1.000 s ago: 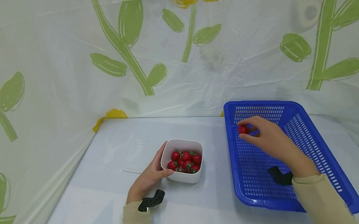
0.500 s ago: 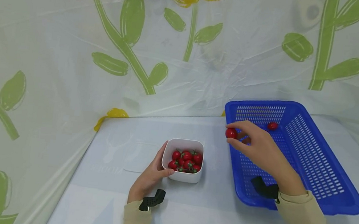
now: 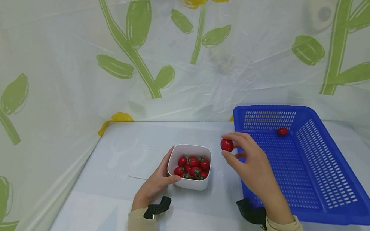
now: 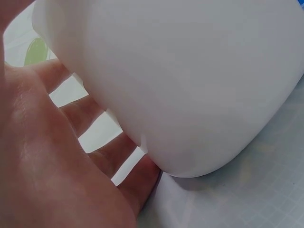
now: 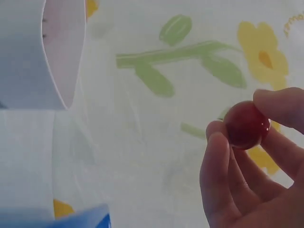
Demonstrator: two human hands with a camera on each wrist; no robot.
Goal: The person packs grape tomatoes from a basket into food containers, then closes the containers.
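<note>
Between thumb and fingertips my right hand [image 3: 251, 164] pinches a cherry tomato [image 3: 227, 145], held above the table between the white container and the blue basket. The same tomato [image 5: 247, 125] looks smooth and dark red in the right wrist view. My left hand [image 3: 155, 184] holds the square white container [image 3: 191, 184] at its left side, thumb at the front rim. Fingers [image 4: 114, 154] lie along the container's wall in the left wrist view. Inside it are several red cherry tomatoes [image 3: 194, 170] with green stems. One more tomato [image 3: 282, 131] lies in the basket's far corner.
The blue slotted basket [image 3: 326, 217] stands on the right of the table [image 3: 194, 222], partly behind my right forearm. A thin clear lid-like sheet [image 3: 144, 164] lies left of the container. A flower-printed curtain [image 3: 77, 44] hangs behind the table.
My right hand has carried the tomato left, from over the basket to beyond its left rim. The tomato in the basket's corner has come into sight. My left hand has stayed on the container.
</note>
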